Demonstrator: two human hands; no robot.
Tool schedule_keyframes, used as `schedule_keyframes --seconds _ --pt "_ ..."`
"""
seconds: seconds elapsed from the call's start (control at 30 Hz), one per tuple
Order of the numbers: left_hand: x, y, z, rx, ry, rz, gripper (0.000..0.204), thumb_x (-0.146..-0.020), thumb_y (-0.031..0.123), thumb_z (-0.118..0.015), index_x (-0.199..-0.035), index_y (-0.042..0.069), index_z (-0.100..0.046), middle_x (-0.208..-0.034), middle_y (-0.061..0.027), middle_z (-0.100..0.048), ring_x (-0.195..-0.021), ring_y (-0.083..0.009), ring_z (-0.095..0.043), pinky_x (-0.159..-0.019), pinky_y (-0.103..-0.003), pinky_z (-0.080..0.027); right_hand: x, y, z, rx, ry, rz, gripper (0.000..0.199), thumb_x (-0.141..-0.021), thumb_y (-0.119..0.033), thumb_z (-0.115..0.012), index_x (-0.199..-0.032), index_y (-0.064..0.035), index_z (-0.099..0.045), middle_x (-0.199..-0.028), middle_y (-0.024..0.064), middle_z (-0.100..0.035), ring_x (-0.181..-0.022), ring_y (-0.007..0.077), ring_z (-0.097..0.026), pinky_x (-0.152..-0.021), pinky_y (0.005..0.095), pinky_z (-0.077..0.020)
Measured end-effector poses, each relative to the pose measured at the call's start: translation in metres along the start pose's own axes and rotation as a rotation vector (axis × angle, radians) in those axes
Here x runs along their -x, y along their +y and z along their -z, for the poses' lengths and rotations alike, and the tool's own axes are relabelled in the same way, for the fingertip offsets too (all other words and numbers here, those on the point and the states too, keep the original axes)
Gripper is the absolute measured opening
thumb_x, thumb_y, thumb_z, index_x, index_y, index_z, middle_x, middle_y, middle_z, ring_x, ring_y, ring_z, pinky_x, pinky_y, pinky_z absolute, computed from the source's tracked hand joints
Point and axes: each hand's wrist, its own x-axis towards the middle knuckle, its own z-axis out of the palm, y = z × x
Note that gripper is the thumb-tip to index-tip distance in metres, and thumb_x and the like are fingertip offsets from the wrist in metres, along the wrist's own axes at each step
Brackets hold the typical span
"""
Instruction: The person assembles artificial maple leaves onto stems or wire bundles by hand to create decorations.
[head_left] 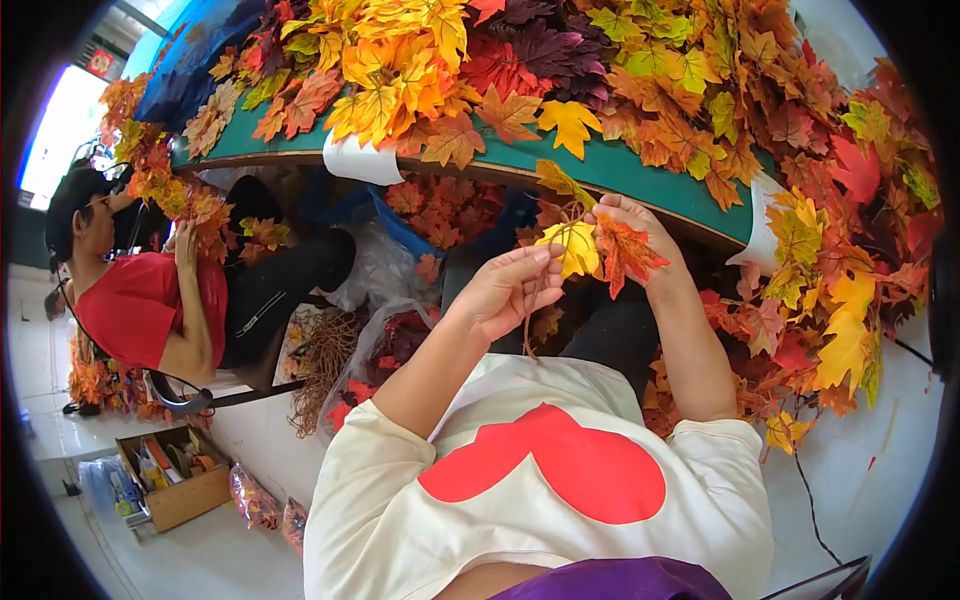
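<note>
In front of my lap, my left hand (515, 288) pinches the edge of a yellow artificial maple leaf (577, 249). A thin brown stem (529, 330) hangs below its curled fingers. My right hand (640, 228) is closed, thumb and fingers together, at the top of the leaf cluster where thin brown stems meet. Against that hand hangs an orange-red artificial maple leaf (627, 254). Another mustard-yellow leaf (563, 184) sticks up just above the cluster. Exactly which stem the right fingertips grip is partly hidden.
A green table (460, 160) heaped with artificial autumn leaves (400, 70) stands before me; leaf garlands (845, 300) spill down at right. Below it sits a blue bag (400, 225) of red leaves. At left, a person in red (150, 300) handles a garland near a box (180, 480).
</note>
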Motion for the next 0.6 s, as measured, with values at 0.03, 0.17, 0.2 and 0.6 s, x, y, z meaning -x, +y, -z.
schedule_keyframes --seconds 0.03,0.17,0.2,0.6 --pt "0.004 0.001 -0.001 -0.003 -0.004 -0.007 0.023 -0.087 0.01 -0.053 -0.106 -0.001 -0.054 -0.088 -0.0078 -0.062 -0.077 -0.0135 -0.063 -0.069 -0.023 -0.054 0.0 -0.002 -0.003 0.01 -0.011 0.014 0.01 -0.08 -0.007 -0.061 -0.087 -0.0061 -0.054 -0.081 0.0078 -0.059 -0.057 0.0101 -0.058 -0.05 0.0196 -0.0491" --pt "0.015 -0.002 -0.004 -0.228 0.012 -0.018 0.022 -0.083 0.007 -0.058 -0.104 0.003 -0.054 -0.089 -0.0086 -0.062 -0.081 -0.0178 -0.063 -0.071 -0.031 -0.054 -0.002 0.004 -0.003 0.132 0.001 0.02 0.012 -0.077 -0.003 -0.062 -0.086 -0.0077 -0.056 -0.076 0.0048 -0.061 -0.061 0.0101 -0.059 -0.054 0.0202 -0.0477" --pt "0.02 -0.005 -0.005 -0.264 0.004 -0.01 0.024 -0.083 0.007 -0.058 -0.106 0.002 -0.053 -0.09 -0.0078 -0.061 -0.079 -0.0169 -0.063 -0.07 -0.03 -0.054 -0.002 0.008 -0.001 0.214 -0.065 0.076 0.012 -0.077 -0.003 -0.062 -0.086 -0.0069 -0.056 -0.077 0.0041 -0.061 -0.062 0.0093 -0.059 -0.056 0.0202 -0.0476" --pt "0.001 -0.02 -0.014 0.267 0.186 -0.279 0.02 -0.087 0.009 -0.053 -0.107 0.007 -0.055 -0.089 -0.002 -0.062 -0.074 -0.011 -0.062 -0.066 -0.022 -0.053 -0.017 0.075 -0.033 1.234 -0.143 0.994 0.017 -0.074 -0.007 -0.059 -0.09 -0.0013 -0.057 -0.094 0.0136 -0.059 -0.088 0.0307 -0.057 -0.078 0.036 -0.0455"
